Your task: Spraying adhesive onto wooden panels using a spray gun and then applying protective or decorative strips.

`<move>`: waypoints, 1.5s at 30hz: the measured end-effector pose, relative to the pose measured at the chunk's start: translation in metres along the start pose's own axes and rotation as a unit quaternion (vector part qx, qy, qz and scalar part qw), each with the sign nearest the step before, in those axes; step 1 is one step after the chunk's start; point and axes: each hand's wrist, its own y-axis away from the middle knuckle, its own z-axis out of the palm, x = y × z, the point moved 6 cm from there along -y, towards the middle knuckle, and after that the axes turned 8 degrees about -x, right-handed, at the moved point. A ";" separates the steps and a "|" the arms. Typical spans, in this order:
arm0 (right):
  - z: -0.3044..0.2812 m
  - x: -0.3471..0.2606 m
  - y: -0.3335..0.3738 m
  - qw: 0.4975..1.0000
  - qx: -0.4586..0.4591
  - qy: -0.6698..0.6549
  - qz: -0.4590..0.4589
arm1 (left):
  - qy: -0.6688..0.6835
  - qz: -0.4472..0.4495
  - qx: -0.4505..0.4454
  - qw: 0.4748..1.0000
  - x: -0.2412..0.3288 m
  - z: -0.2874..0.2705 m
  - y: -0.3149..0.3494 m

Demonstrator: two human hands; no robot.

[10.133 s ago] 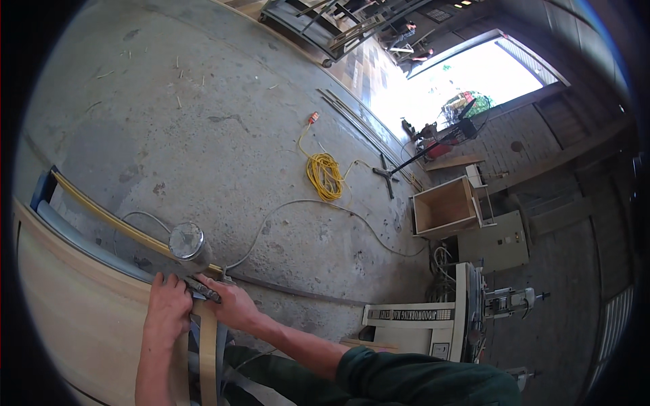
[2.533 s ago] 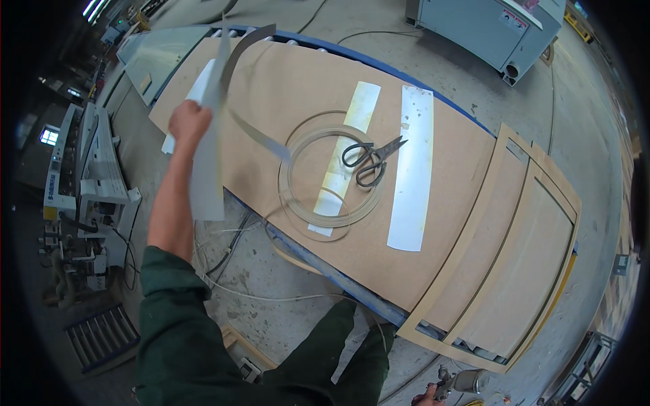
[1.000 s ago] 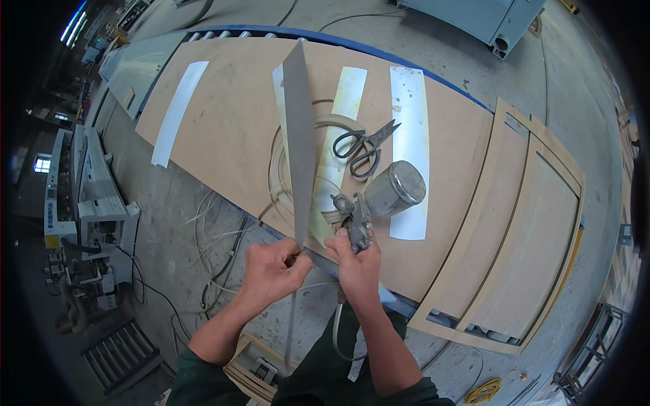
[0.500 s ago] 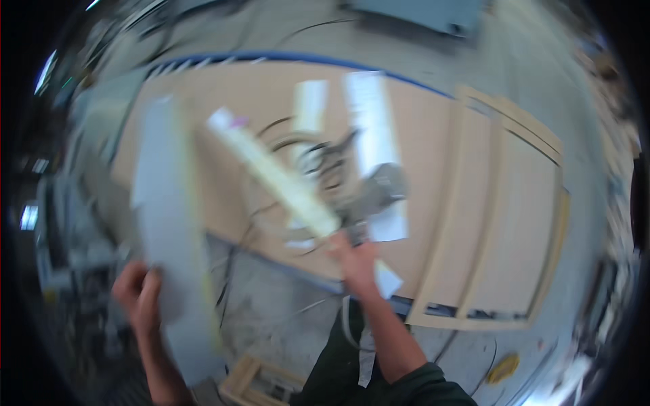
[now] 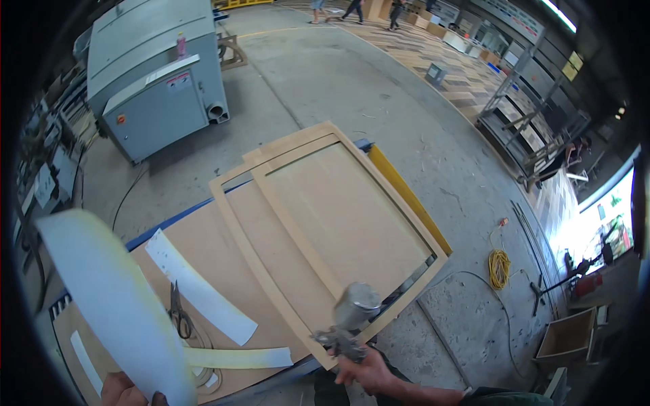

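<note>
My left hand (image 5: 120,390), at the lower left edge, grips the near end of a long white curved panel (image 5: 115,291) with yellowish edges. The panel is raised and tilted above the worktable. In my right hand (image 5: 369,372) is a spray gun (image 5: 347,344) with a round metal cup, held over the near corner of a wooden frame (image 5: 233,230). A second wooden frame (image 5: 298,250) with a panel inside overlaps the first. Black-handled scissors (image 5: 179,312) lie between the raised panel and a white curved strip (image 5: 200,287). A pale yellow strip (image 5: 247,358) lies nearer me.
The brown tabletop (image 5: 183,233) has a blue edge. Beyond it stands a large grey-blue machine (image 5: 159,101). A yellow coiled cord (image 5: 499,269) lies on the floor at right, near an open wooden box (image 5: 567,336). A metal rack (image 5: 528,122) and people stand farther off.
The view has swung right and up, bringing the frames to the centre and the machine into sight. My left hand still holds the white panel, and my right the spray gun.
</note>
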 end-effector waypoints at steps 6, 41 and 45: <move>-0.162 -0.016 0.067 0.945 0.300 -0.093 -0.087 | 0.171 0.132 -0.070 0.974 0.074 0.065 -0.131; -0.435 0.059 0.155 0.813 0.541 -0.217 0.019 | 0.429 -0.499 -0.219 0.720 0.059 0.633 -0.375; -0.441 0.061 0.138 0.823 0.520 -0.228 0.028 | 0.577 -0.613 -0.125 0.525 0.085 0.699 -0.339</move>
